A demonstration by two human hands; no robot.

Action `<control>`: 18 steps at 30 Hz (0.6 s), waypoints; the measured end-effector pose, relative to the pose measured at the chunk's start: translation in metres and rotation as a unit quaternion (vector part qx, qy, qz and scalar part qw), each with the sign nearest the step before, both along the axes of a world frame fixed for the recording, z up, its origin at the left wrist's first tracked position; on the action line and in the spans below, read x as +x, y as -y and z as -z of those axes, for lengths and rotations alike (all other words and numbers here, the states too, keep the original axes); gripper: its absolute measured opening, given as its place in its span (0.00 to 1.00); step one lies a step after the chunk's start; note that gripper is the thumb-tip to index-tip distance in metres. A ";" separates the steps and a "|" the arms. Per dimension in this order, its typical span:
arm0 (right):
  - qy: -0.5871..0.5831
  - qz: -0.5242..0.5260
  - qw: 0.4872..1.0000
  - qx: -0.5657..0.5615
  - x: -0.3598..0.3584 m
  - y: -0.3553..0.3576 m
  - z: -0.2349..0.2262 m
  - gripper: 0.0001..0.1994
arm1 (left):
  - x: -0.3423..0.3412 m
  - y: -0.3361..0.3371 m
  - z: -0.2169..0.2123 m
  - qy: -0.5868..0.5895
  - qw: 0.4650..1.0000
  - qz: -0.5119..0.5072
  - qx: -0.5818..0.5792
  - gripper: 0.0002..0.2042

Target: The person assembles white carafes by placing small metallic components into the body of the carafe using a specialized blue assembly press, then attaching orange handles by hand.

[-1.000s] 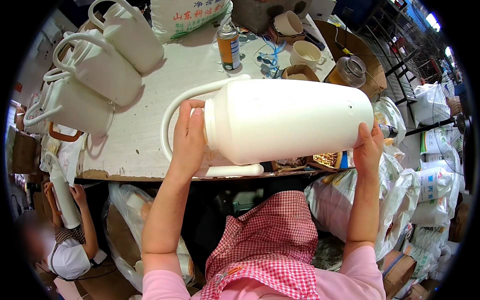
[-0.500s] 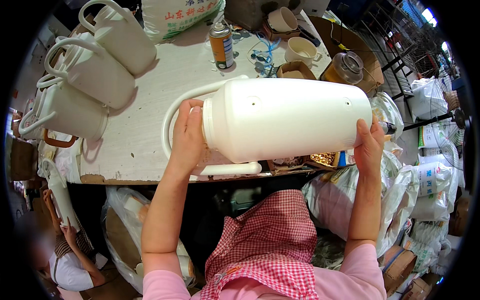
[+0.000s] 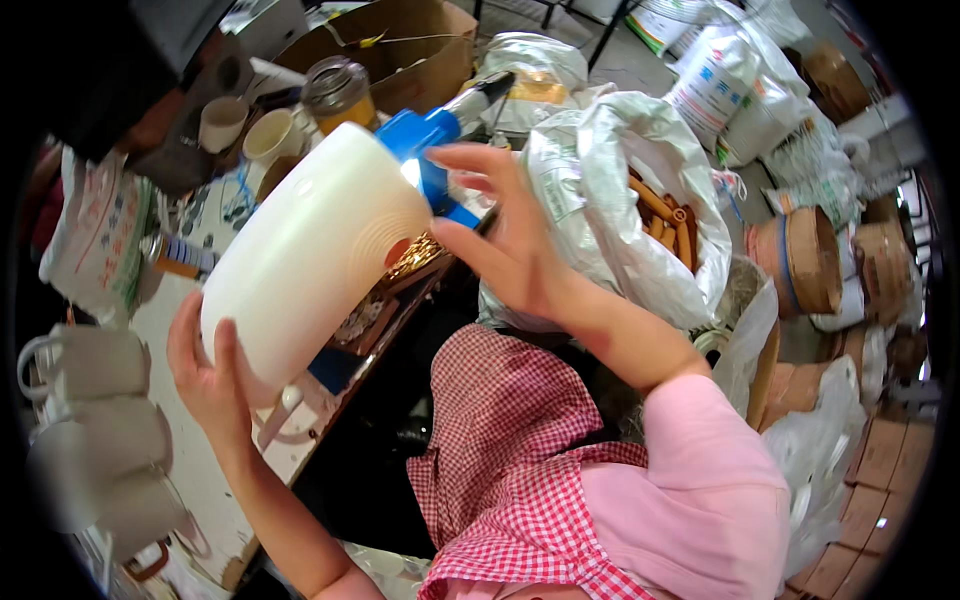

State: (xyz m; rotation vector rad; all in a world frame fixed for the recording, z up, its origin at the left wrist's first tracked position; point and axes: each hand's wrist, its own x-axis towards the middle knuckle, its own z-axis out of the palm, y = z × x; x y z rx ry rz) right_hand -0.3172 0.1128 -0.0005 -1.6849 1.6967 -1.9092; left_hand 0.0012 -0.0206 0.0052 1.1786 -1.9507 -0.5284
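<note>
A large white jug (image 3: 310,240) lies tilted over the table's edge, its base end toward the upper right. My left hand (image 3: 210,370) is closed round its lower-left end, thumb on the near side. A white loop handle (image 3: 285,405) shows partly beneath that end. My right hand (image 3: 510,235) is off the jug, fingers apart and slightly blurred, holding nothing. It is beside a blue tool (image 3: 425,145) behind the jug's base; the tool's kind is unclear. Small gold-coloured metal pieces (image 3: 415,258) lie in a box below the jug.
Several white jugs (image 3: 105,440) stand at the table's left. A spray can (image 3: 178,255), a cup (image 3: 272,137) and a glass jar (image 3: 338,90) are farther back. At right, an open white sack (image 3: 570,190) holds brown handles (image 3: 665,215). Cardboard boxes (image 3: 870,510) stack beyond.
My view has swung right. The jug has tilted, base end up. My right hand has let go of the base and opened near the blue tool; my left hand still holds the other end.
</note>
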 end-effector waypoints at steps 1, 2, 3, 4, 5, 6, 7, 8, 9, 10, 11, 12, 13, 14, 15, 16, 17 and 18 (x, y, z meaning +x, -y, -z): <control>-0.077 0.053 0.995 -0.027 -0.022 -0.040 -0.012 0.18 | -0.004 0.001 0.000 -0.001 1.000 0.020 -0.002 0.20; -0.029 0.101 0.994 -0.011 -0.054 -0.077 -0.008 0.15 | -0.009 -0.001 -0.001 -0.012 0.999 0.035 -0.001 0.20; 0.018 0.146 0.989 0.004 -0.087 -0.111 -0.005 0.13 | -0.014 -0.004 -0.001 -0.025 0.999 0.046 0.000 0.20; 0.060 0.168 0.982 0.059 -0.121 -0.125 -0.005 0.11 | -0.010 -0.009 -0.005 -0.026 0.999 0.034 0.005 0.20; 0.093 0.206 0.966 0.122 -0.164 -0.142 -0.009 0.10 | -0.014 -0.008 0.001 -0.030 0.998 0.052 0.013 0.20; 0.036 0.231 0.942 0.240 -0.214 -0.156 0.006 0.10 | -0.013 -0.008 0.002 -0.032 0.998 0.044 0.018 0.20; -0.020 0.251 0.900 0.356 -0.255 -0.164 0.030 0.10 | -0.013 -0.007 0.002 -0.035 0.998 0.034 0.025 0.20; -0.097 0.244 0.843 0.469 -0.278 -0.160 0.053 0.11 | -0.012 -0.008 0.002 -0.027 0.999 0.021 0.029 0.20; -0.170 0.230 0.769 0.571 -0.294 -0.155 0.079 0.11 | -0.013 -0.007 0.002 -0.024 0.999 0.021 0.026 0.20; -0.170 0.229 0.770 0.571 -0.307 -0.150 0.112 0.11 | -0.012 -0.007 0.002 -0.020 0.999 0.019 0.035 0.20; -0.194 0.252 0.736 0.597 -0.317 -0.144 0.147 0.15 | -0.011 -0.007 0.002 -0.015 0.999 0.015 0.044 0.20; -0.217 0.274 0.703 0.619 -0.313 -0.132 0.157 0.20 | -0.009 -0.005 0.000 -0.011 0.999 0.010 0.040 0.20; -0.216 0.270 0.706 0.617 -0.314 -0.127 0.161 0.20 | -0.008 -0.004 0.001 -0.024 0.998 0.012 0.048 0.20; -0.194 0.254 0.688 0.652 -0.315 -0.124 0.164 0.20 | -0.008 -0.003 0.001 -0.038 0.998 0.015 0.057 0.20; -0.175 0.237 0.668 0.683 -0.313 -0.118 0.163 0.21 | -0.008 -0.002 0.000 -0.039 0.998 0.009 0.055 0.20; -0.188 0.255 0.714 0.625 -0.308 -0.125 0.159 0.19 | -0.012 -0.002 0.000 -0.029 0.998 0.012 0.048 0.20; -0.193 0.255 0.714 0.623 -0.304 -0.130 0.153 0.19 | -0.016 -0.002 0.001 -0.020 0.999 0.017 0.042 0.20; -0.210 0.259 0.763 0.553 -0.291 -0.136 0.129 0.17 | -0.014 -0.003 0.002 -0.026 0.999 0.015 0.043 0.20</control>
